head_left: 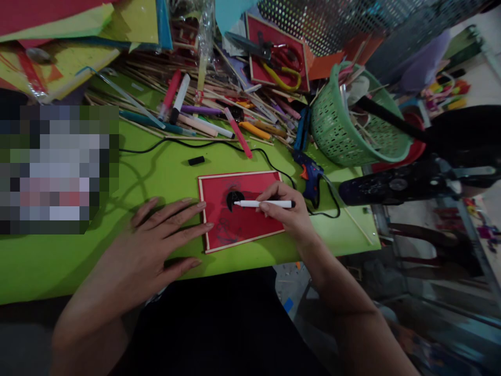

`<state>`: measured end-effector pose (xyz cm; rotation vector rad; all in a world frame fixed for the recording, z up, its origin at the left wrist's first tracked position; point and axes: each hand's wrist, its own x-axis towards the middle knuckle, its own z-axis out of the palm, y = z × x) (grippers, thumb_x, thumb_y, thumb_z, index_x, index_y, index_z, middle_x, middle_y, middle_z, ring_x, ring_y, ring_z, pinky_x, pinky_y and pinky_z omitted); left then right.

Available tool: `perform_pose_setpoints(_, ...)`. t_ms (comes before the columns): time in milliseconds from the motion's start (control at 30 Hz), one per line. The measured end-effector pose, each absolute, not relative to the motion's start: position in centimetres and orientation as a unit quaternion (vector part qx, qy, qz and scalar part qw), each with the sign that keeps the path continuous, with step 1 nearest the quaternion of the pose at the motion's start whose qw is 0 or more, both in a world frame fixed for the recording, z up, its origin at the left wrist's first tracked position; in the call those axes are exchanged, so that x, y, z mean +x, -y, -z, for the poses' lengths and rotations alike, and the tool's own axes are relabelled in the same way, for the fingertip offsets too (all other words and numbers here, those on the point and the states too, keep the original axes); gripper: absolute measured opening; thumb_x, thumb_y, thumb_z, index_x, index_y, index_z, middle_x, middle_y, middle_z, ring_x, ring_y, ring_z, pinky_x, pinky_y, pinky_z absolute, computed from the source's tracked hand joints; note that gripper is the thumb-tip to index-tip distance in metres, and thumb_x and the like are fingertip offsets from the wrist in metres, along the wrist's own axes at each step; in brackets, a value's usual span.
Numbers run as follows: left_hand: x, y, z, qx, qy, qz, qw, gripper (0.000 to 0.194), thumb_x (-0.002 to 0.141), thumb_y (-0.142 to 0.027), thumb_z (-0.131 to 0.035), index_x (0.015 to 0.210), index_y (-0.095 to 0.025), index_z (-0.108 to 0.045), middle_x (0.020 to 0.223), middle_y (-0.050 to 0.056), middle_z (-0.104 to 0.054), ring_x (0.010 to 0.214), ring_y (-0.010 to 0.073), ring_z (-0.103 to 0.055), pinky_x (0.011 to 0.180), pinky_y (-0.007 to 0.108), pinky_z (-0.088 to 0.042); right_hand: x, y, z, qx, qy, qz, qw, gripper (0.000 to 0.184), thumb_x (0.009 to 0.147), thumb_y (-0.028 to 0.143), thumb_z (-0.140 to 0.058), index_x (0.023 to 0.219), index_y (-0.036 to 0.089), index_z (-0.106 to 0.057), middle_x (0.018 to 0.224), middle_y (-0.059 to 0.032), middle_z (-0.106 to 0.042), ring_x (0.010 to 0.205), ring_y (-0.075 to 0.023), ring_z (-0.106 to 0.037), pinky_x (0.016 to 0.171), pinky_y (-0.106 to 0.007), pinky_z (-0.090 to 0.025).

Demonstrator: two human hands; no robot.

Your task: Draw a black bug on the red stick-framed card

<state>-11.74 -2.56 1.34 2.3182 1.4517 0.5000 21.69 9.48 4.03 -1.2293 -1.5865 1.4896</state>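
A red rectangular card [260,224] edged with thin pale sticks lies on the green table in front of me. Near its middle is a dark filled-in crescent shape [230,200], with faint dark outlines below it. My right hand [284,206] grips a white marker [250,203] with its tip at the dark shape. Spread flat, my left hand [168,235] rests at the card's left edge with its fingertips touching the frame. A loose black cap [196,161] lies on the table above the card.
Behind the card are several markers [235,130] and thin wooden sticks [136,78]. Scissors [274,57] lie on another red framed card [254,31]. A blue glue gun [312,175] with a black cord stands near a green basket [340,120]. Coloured sheets [136,26] are stacked at the back left.
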Motion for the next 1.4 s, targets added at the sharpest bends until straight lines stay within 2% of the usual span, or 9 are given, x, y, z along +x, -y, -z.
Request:
perform_pose_setpoints(167,-11.86,2.75,-1.25,0.831,-0.502,-0.162,0.177,0.051,0.116,-0.064,-0.054,0.164,-0.052,-0.066,0.182,-0.007,-0.059,0.169,0.0307,-0.056,0.148,0.056,-0.024,21.52,-9.44,-4.14,-0.469,0.603,-0.563,0.315,0.026,0.087,0.045,-0.097,0.092,0.024,-0.083,0.079,-0.0005,-0.078,0.064,-0.0148,-0.058,0.061,-0.031,-0.041)
perform_pose_setpoints(300,-11.86,2.69,-1.3,0.831,-0.507,-0.157,0.168,0.049,0.115,-0.062,-0.055,0.162,-0.053,-0.068,0.183,-0.009,-0.059,0.168,0.0312,-0.057,0.147,0.054,-0.027,21.49,-9.4,-4.16,-0.473,0.6,-0.563,0.315,0.027,0.086,0.046,-0.098,0.092,0.024,-0.082,0.079,-0.0006,-0.078,0.065,-0.015,-0.059,0.061,-0.031,-0.041)
perform_pose_setpoints(600,-11.89,2.58,-1.15,0.843,-0.484,-0.182,0.146,0.05,0.119,-0.067,-0.051,0.164,-0.048,-0.065,0.183,-0.007,-0.058,0.17,0.0268,-0.056,0.148,0.049,-0.02,21.79,-9.56,-3.89,-0.466,0.603,-0.567,0.312,0.029,0.084,0.047,-0.099,0.089,0.023,-0.082,0.077,-0.0001,-0.077,0.062,-0.0147,-0.056,0.06,-0.031,-0.04)
perform_pose_setpoints(800,-11.8,2.54,-1.44,0.838,-0.499,-0.155,0.156,0.052,0.116,-0.066,-0.054,0.165,-0.053,-0.066,0.183,-0.008,-0.059,0.167,0.0318,-0.059,0.147,0.055,-0.027,21.79,-9.44,-3.98,-0.475,0.597,-0.567,0.312,0.03,0.083,0.049,-0.099,0.088,0.025,-0.082,0.078,0.0,-0.077,0.065,-0.0155,-0.058,0.061,-0.031,-0.04)
perform_pose_setpoints(1000,-11.76,2.62,-1.39,0.821,-0.51,-0.178,0.184,0.049,0.116,-0.064,-0.055,0.163,-0.057,-0.065,0.184,-0.012,-0.056,0.17,0.0279,-0.056,0.149,0.052,-0.024,21.67,-9.44,-4.24,-0.477,0.593,-0.568,0.313,0.028,0.082,0.047,-0.098,0.087,0.025,-0.082,0.077,0.0001,-0.077,0.064,-0.0159,-0.058,0.06,-0.031,-0.039)
perform_pose_setpoints(1400,-11.87,2.71,-1.46,0.84,-0.494,-0.152,0.164,0.05,0.118,-0.061,-0.05,0.166,-0.05,-0.062,0.187,-0.009,-0.052,0.171,0.0306,-0.054,0.146,0.056,-0.024,22.14,-9.45,-3.77,-0.475,0.588,-0.572,0.318,0.029,0.082,0.048,-0.099,0.087,0.025,-0.082,0.077,-0.0003,-0.076,0.066,-0.017,-0.059,0.06,-0.031,-0.041)
